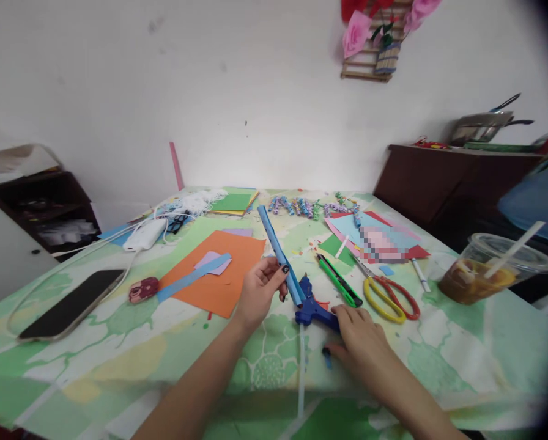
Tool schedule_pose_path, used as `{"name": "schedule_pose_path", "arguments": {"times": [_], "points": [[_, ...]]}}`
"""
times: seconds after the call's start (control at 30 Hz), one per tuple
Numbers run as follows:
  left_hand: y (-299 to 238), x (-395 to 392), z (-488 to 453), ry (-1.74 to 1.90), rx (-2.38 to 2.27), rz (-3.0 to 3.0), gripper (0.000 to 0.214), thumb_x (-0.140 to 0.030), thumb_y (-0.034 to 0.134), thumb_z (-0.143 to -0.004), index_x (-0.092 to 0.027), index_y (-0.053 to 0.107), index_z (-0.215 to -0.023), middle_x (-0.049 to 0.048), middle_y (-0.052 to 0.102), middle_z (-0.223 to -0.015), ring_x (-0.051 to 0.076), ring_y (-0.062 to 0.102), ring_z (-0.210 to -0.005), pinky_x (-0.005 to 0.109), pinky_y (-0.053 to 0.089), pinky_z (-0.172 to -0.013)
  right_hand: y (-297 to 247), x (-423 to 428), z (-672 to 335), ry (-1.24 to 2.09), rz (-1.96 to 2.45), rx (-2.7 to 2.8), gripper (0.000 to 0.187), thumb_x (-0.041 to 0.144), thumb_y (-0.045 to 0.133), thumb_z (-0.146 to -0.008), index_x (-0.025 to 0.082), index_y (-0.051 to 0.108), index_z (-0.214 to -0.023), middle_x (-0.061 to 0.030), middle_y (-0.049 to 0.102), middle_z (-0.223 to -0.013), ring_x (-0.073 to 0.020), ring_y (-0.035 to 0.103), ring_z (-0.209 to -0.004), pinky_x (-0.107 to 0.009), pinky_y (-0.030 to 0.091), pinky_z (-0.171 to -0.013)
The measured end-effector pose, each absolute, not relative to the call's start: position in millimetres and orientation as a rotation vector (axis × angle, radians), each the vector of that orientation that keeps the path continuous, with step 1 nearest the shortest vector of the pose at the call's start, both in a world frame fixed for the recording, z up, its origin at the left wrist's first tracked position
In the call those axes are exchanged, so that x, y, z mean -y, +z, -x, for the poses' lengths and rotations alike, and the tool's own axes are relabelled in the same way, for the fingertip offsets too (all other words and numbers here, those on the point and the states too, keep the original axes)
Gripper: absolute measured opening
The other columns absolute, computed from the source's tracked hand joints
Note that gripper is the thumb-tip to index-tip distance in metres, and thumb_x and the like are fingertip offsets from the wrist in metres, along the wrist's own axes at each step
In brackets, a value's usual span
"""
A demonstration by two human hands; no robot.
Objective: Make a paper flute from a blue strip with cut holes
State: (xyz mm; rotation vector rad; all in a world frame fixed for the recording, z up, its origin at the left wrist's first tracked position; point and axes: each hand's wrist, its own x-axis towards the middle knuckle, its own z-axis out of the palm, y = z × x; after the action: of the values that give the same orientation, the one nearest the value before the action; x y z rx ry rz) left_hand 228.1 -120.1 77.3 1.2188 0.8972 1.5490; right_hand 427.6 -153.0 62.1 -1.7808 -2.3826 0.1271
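My left hand (pixel 262 287) pinches a rolled blue paper tube (pixel 278 247) between thumb and fingers. The tube tilts up and away, and its lower end overlaps the blue hot glue gun (pixel 308 310) in view. My right hand (pixel 363 336) is closed over the end of the glue gun's handle, its fingertips partly hidden. A long clear glue stick (pixel 301 373) sticks out of the gun's back toward me. Close to my right thumb is a small blue scrap (pixel 328 359). A green utility knife (pixel 339 280) lies just beyond my right hand.
Scissors (pixel 391 299) and an iced drink cup (pixel 480 269) stand to the right. Orange paper (pixel 219 269), a phone (pixel 74 304) and a white power strip (pixel 146 233) with cables lie left. Curled paper pieces (pixel 304 206) line the back, near the wall.
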Motion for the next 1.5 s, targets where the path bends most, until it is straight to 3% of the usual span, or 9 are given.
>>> {"name": "schedule_pose_path", "arguments": {"times": [0.27,0.4,0.53,0.67,0.83,1.03,1.17,1.5], "points": [[74.7,117.1,-228.6,1.585,-0.862,-1.184,0.023,-0.03,0.066,-0.076,-0.011,0.058,-0.086,-0.0018,0.054,-0.065,0.006,0.049,-0.046,0.019,0.042,-0.04,35.9,141.8,-422.8,-0.026,1.57,2.353,0.009,0.008,0.055,-0.079,0.009,0.059,-0.088,-0.0164,0.061,-0.092,-0.0299,0.055,-0.088,-0.042,0.044,-0.078],[74.1,116.4,-226.1,1.62,-0.857,-1.16,0.022,-0.03,0.064,-0.078,-0.012,0.058,-0.088,-0.0022,0.053,-0.065,0.006,0.049,-0.046,0.019,0.041,-0.04,40.4,141.4,-431.9,0.163,1.603,2.203,0.015,0.006,0.041,-0.082,0.01,0.053,-0.091,-0.0151,0.061,-0.084,-0.0279,0.057,-0.08,-0.039,0.044,-0.071],[73.6,116.4,-224.5,1.629,-0.844,-1.142,0.021,-0.029,0.064,-0.078,-0.012,0.058,-0.089,-0.0023,0.053,-0.065,0.006,0.049,-0.047,0.018,0.042,-0.041,56.5,148.6,-441.0,0.599,1.397,1.866,0.014,0.025,0.045,-0.085,0.017,0.045,-0.097,-0.0066,0.062,-0.08,-0.0194,0.057,-0.065,-0.031,0.044,-0.06],[72.1,116.2,-225.7,1.602,-0.834,-1.152,0.02,-0.028,0.064,-0.078,-0.012,0.058,-0.089,-0.0012,0.055,-0.067,0.006,0.05,-0.048,0.019,0.042,-0.042,69.2,157.5,-435.9,0.964,1.24,1.406,0.045,0.042,0.066,-0.07,0.021,0.043,-0.102,0.0045,0.056,-0.061,-0.0119,0.048,-0.045,-0.023,0.038,-0.043],[72.0,116.5,-228.8,1.582,-0.834,-1.174,0.023,-0.03,0.066,-0.077,-0.012,0.058,-0.087,-0.0015,0.054,-0.066,0.006,0.05,-0.046,0.019,0.041,-0.04,67.0,169.7,-418.7,1.119,1.146,1.385,0.04,0.053,0.052,-0.079,0.014,0.057,-0.084,0.0043,0.044,-0.047,-0.01,0.04,-0.039,-0.023,0.034,-0.039],[73.0,118.2,-231.8,1.558,-0.821,-1.206,0.025,-0.032,0.067,-0.076,-0.012,0.056,-0.086,-0.0008,0.055,-0.068,0.006,0.049,-0.044,0.019,0.041,-0.038,54.5,174.8,-407.3,0.951,1.175,1.547,0.042,0.049,0.048,-0.084,0.014,0.058,-0.064,0.0024,0.042,-0.047,-0.0099,0.039,-0.044,-0.023,0.031,-0.043],[72.6,119.5,-233.2,1.541,-0.806,-1.227,0.025,-0.032,0.066,-0.077,-0.012,0.058,-0.088,0.0001,0.056,-0.071,0.005,0.049,-0.044,0.018,0.041,-0.038,54.9,173.9,-403.2,0.864,1.168,1.603,0.035,0.046,0.047,-0.086,0.015,0.056,-0.071,0.0014,0.049,-0.054,-0.0092,0.04,-0.047,-0.022,0.033,-0.045],[73.6,120.9,-235.6,1.525,-0.804,-1.227,0.026,-0.034,0.066,-0.077,-0.012,0.055,-0.085,-0.0008,0.054,-0.067,0.006,0.049,-0.042,0.018,0.041,-0.037,63.5,175.5,-398.5,0.651,1.239,1.715,0.033,0.043,0.044,-0.088,0.016,0.056,-0.075,0.0052,0.041,-0.047,-0.0093,0.039,-0.042,-0.021,0.03,-0.042]]}}
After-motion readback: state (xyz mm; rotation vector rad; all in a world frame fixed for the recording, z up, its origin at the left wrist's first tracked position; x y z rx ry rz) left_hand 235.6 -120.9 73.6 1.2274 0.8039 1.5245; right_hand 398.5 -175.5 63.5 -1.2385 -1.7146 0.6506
